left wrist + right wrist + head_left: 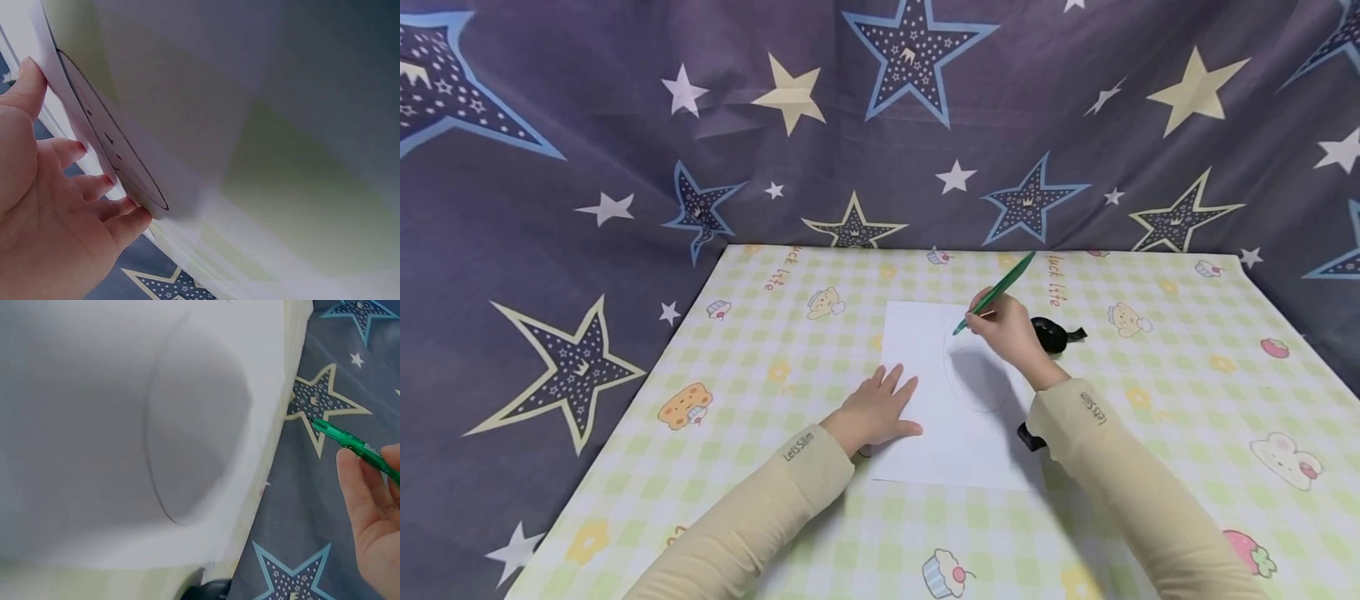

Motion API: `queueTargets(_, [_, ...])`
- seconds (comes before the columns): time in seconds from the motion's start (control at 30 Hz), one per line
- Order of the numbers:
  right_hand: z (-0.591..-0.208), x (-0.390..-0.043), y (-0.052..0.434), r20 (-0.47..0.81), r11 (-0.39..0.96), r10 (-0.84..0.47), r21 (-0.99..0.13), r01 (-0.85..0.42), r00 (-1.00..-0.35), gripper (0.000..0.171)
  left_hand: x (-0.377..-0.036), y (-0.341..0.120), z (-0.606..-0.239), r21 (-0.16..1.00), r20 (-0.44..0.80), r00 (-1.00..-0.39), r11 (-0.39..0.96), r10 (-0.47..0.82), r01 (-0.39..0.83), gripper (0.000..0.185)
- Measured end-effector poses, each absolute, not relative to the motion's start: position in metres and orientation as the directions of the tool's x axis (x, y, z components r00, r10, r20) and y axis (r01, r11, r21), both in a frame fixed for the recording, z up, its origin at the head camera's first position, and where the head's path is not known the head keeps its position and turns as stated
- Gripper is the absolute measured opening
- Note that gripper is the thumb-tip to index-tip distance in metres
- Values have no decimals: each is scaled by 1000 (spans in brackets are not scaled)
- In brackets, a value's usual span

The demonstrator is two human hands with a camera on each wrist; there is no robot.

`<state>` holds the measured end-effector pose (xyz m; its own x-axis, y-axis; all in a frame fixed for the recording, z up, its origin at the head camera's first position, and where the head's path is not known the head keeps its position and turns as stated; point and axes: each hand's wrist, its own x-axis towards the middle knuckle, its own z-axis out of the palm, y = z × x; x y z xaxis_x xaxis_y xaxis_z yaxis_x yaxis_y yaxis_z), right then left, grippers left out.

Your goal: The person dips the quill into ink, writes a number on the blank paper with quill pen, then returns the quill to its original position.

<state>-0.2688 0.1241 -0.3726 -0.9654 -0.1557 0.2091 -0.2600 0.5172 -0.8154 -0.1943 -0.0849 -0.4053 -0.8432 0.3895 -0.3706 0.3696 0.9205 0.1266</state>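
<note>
A sheet of white paper lies on the table with a thin, rounded outline drawn on it. My right hand holds a slim green pen, its tip at the upper part of that outline. In the right wrist view the pen is pinched between thumb and fingers, and the curved line shows on the paper. My left hand rests with spread fingers on the sheet's left edge. The left wrist view shows this palm with its fingers at the paper's edge.
A black rounded object with a short tab is by the right wrist, and a smaller black piece shows beside the right sleeve. The checked tablecloth has printed cartoon figures. A dark star-patterned curtain hangs behind the table.
</note>
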Motion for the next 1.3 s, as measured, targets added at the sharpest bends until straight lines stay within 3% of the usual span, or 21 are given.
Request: queueTargets(1.3, [-346,-276,201,205,428,51,-889,-164,-977,23,-192,-86,-405,165,-337,-844,909,417,384,78])
